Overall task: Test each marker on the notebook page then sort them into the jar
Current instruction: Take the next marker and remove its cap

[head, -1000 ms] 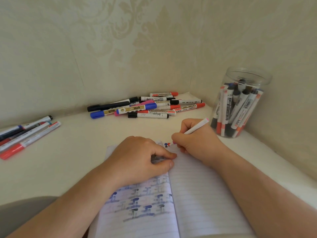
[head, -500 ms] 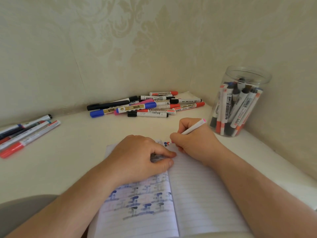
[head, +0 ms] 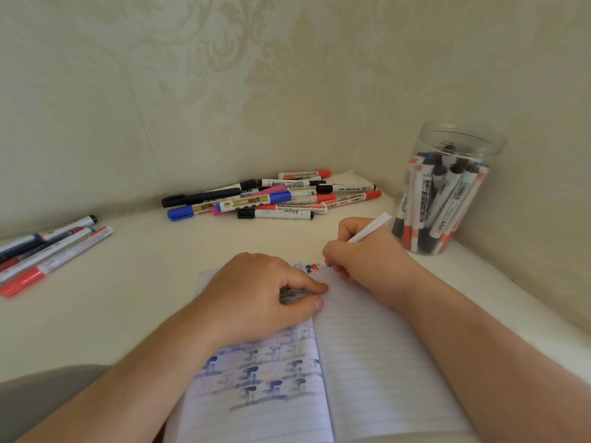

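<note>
While the right hand grips a marker tip-down on the notebook and the left hand curls on its page, pinching something I cannot make out, the jar at two o'clock looks well filled, yet a pile at twelve and a cluster at nine o'clock seem left.

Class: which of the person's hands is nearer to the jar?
Right. The right hand, holding a marker, is just left of the jar; the left hand rests farther away on the notebook.
</note>
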Demonstrator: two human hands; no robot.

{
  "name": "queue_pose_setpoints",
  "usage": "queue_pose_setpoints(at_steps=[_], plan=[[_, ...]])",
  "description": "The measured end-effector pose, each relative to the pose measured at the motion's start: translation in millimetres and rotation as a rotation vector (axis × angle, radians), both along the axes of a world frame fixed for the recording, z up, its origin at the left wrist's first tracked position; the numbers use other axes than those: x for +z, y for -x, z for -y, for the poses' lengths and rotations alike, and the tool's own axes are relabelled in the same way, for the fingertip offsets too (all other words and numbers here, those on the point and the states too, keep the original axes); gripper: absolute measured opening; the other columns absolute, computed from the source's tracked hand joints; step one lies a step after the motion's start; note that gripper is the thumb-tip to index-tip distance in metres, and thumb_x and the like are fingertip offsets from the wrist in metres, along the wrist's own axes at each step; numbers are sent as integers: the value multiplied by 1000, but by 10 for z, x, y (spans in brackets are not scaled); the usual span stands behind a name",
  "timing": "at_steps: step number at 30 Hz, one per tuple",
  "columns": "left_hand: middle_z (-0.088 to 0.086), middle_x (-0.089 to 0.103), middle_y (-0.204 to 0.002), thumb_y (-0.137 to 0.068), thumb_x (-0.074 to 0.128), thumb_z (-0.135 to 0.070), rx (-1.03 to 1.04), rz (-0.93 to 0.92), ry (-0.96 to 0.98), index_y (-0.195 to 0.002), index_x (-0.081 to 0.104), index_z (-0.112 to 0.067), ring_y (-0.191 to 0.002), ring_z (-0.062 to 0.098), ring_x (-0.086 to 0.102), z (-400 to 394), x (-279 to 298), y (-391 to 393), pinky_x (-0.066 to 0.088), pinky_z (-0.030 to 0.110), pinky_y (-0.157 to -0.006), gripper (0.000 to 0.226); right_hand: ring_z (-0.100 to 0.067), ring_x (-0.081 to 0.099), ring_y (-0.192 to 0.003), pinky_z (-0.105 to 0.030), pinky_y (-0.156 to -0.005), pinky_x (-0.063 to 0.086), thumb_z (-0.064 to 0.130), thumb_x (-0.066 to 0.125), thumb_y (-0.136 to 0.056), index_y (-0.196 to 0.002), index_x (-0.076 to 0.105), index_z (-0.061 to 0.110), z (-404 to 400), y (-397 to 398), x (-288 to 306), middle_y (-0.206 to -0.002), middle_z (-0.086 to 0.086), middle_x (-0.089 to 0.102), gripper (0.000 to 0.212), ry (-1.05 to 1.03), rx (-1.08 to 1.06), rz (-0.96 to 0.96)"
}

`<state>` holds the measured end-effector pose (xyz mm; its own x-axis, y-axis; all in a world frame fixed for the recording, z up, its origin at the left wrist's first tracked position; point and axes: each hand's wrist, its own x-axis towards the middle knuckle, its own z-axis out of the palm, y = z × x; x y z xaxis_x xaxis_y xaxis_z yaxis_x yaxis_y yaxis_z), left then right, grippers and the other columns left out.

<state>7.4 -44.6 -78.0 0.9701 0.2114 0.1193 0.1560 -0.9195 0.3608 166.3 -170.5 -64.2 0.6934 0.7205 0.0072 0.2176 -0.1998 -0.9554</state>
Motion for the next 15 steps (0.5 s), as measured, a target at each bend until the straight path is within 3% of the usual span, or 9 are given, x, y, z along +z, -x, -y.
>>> queue_pose_setpoints(at_steps=[4,7,9,12,15], plan=[[-38,66,-111,-89,45,-73,2,-23,-3,-127,58,-64,-95,-11,55,-12,-4,0,40,19,-82,41,-14,41,-43,-24,-39,29,0,69,-91,-71,50,12,0,-84,29,-54,-5,59,31,-138,-76,-229],[-47,59,-97,-94,47,-65,0,-19,11,-127,59,-62,-95,-14,54,0,11,15,39,19,-81,35,-14,32,-42,-24,-41,20,6,74,-93,-74,51,14,13,-100,32,-63,-6,66,31,-222,8,-280],[-42,62,-95,-102,46,-48,31,19,150,-128,59,-57,-95,-13,56,-24,12,40,43,21,-82,31,-13,32,-44,-23,-43,19,13,76,-89,-75,54,15,33,-118,35,-70,-6,68,27,-263,68,-329],[-12,66,-90,-110,37,-31,146,150,401,-126,45,-47,-82,2,59,-85,9,77,48,34,-80,24,-14,40,-52,-24,-46,24,21,71,-93,-77,64,19,81,-178,80,-68,-3,57,18,-239,97,-443],[-24,69,-96,-109,42,-31,223,246,480,-122,41,-37,-81,-2,60,-108,18,71,47,28,-79,14,-17,41,-56,-28,-52,24,18,52,-87,-81,70,15,107,-233,101,-70,-6,56,19,-249,122,-557]])
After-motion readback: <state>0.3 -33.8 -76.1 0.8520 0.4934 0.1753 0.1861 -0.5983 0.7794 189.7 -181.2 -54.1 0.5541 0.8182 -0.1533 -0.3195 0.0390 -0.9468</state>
